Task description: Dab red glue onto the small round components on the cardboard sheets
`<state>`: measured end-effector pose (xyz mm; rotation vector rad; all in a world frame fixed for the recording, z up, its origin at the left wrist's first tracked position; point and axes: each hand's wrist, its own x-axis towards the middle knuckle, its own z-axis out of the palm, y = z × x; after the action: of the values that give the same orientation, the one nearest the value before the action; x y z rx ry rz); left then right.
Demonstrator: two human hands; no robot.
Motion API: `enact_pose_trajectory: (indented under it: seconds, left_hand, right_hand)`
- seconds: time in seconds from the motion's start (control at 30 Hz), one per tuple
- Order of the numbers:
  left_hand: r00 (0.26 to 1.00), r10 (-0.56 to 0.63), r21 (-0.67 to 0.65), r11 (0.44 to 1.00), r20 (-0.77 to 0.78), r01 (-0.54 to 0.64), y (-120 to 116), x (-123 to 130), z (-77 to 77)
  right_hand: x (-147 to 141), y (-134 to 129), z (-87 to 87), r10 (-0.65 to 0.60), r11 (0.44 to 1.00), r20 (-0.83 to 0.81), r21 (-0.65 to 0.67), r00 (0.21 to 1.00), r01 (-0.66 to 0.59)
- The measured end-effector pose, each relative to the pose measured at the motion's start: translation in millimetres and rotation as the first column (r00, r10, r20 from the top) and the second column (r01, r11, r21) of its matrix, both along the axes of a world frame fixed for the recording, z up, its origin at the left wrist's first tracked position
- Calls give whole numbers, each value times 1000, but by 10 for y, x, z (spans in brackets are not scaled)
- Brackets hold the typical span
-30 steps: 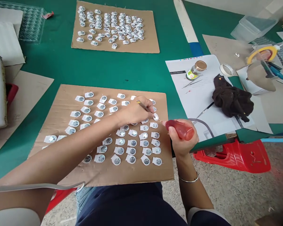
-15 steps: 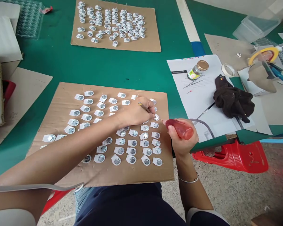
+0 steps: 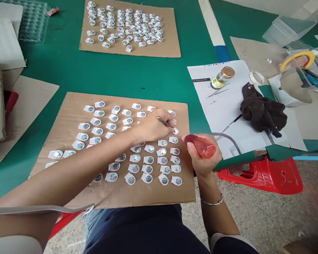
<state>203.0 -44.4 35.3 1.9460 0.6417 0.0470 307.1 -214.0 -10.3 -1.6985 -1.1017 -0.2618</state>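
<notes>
My left hand (image 3: 155, 125) is closed round a thin metal tool (image 3: 163, 121), its fingertips beside a small round silver piece (image 3: 176, 131) on a white tab. In my right hand (image 3: 205, 157) is a red squeeze bottle (image 3: 201, 146), its nozzle pointing left, just below and right of that piece. Rows of similar silver pieces lie on a brown cardboard sheet (image 3: 148, 195) in front of me. My left forearm crosses the sheet and hides some of them. The tip of the metal tool is hidden by my fingers.
Farther back, a second cardboard sheet (image 3: 129, 53) bears many silver pieces. At the right are a printed paper (image 3: 201, 81), a glass jar (image 3: 222, 77), a black cloth (image 3: 263, 111), a tape roll (image 3: 257, 78) and a plastic box (image 3: 288, 30). A red stool (image 3: 278, 176) stands below.
The red bottle and my right hand have shifted slightly left and down. My left hand stays almost where it was, with the metal tool still in it.
</notes>
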Motion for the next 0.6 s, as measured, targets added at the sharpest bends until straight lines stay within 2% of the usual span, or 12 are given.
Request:
enact_pose_trajectory:
  seconds: [0.13,0.33,0.6]
  left_hand:
    - [1000,1,-10,1000,-8,-1,-4,0,18]
    - [1000,16,-27,999,-4,-16,-5,2,10]
    - [1000,26,-47,999,2,-26,-6,-6,2]
  right_hand:
    - [4,6,-4,3,1000,-23,28,1000,-2]
    - [8,-3,-12,-4,1000,0,-18,1000,4]
    - [11,-2,-5,26,1000,-26,0,999,-26]
